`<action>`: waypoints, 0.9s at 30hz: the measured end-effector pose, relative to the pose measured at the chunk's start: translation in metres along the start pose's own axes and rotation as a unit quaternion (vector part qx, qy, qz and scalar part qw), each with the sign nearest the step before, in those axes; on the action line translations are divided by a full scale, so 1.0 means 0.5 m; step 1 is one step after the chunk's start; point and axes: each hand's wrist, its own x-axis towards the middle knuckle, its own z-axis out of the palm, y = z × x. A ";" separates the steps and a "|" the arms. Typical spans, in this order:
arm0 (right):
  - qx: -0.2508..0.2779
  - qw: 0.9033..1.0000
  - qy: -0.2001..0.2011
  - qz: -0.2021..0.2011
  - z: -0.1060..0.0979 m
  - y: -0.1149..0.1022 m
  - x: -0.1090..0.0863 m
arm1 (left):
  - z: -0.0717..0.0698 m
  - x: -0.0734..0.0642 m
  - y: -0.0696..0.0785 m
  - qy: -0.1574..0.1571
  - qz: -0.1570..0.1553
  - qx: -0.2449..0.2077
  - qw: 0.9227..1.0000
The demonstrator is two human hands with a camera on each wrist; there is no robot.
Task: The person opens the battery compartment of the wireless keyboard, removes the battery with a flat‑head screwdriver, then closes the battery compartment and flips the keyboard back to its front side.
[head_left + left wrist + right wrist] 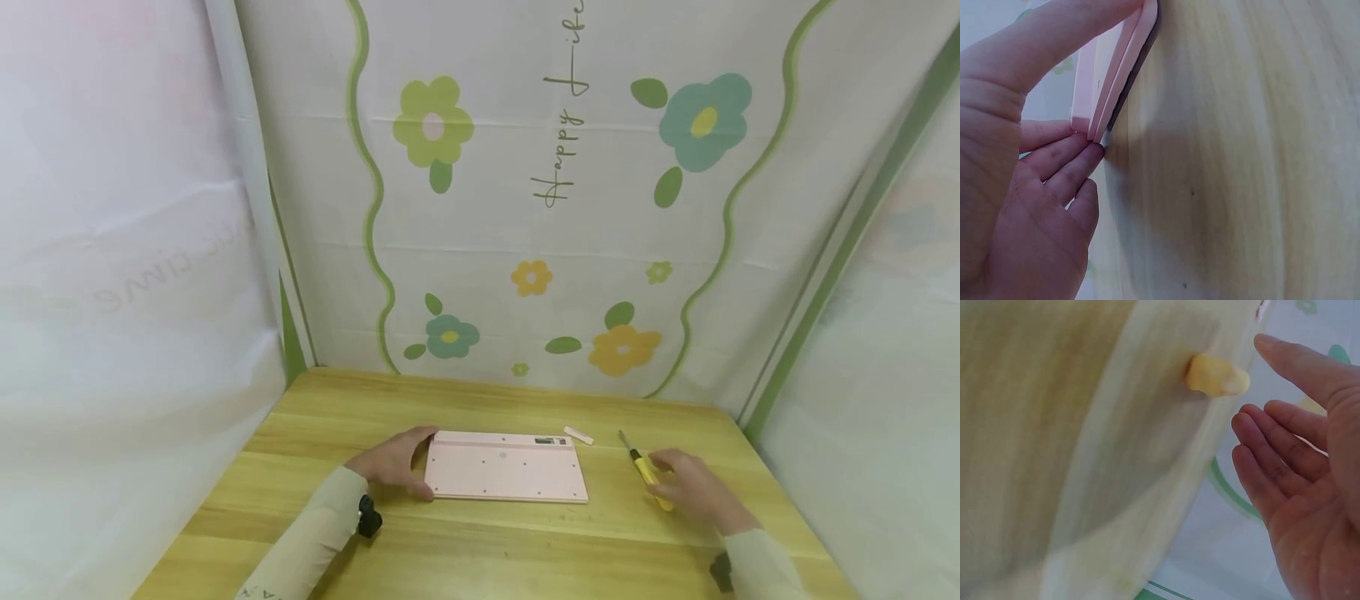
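Observation:
A pink keyboard (504, 475) lies with its underside up, and the battery slot (551, 441) near its far right corner is uncovered. My left hand (393, 462) grips the keyboard's left end, thumb at the near corner and fingers at the far one. In the left wrist view the pink edge (1124, 69) sits between thumb and fingers. To the right lies a yellow-handled screwdriver (647, 475), its metal tip pointing away. Over its handle hovers my right hand (693, 487), fingers and thumb apart. The right wrist view shows the handle's end (1216, 376) beyond the fingertips.
A small pink strip, like a battery cover (578, 436), lies by the keyboard's far right corner. The wooden table (480, 550) ends at a white floral cloth (487, 208) at the back. More cloth hangs at both sides.

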 end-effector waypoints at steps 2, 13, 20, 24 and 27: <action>0.002 1.000 -0.003 0.010 0.008 0.009 -0.001 | 0.001 0.001 -0.001 0.001 0.000 -0.002 1.000; -0.007 0.999 -0.012 0.035 0.035 0.031 0.015 | 0.004 0.002 -0.005 -0.001 0.007 -0.005 1.000; 0.002 0.998 -0.020 0.059 0.044 0.038 0.035 | 0.005 0.003 -0.005 0.000 0.005 -0.003 1.000; -0.004 0.997 -0.014 0.072 0.046 0.035 0.046 | 0.004 0.002 -0.004 0.002 -0.002 0.000 1.000; -0.002 0.996 -0.013 0.090 0.047 0.034 0.052 | 0.002 0.001 -0.002 0.002 -0.003 0.001 1.000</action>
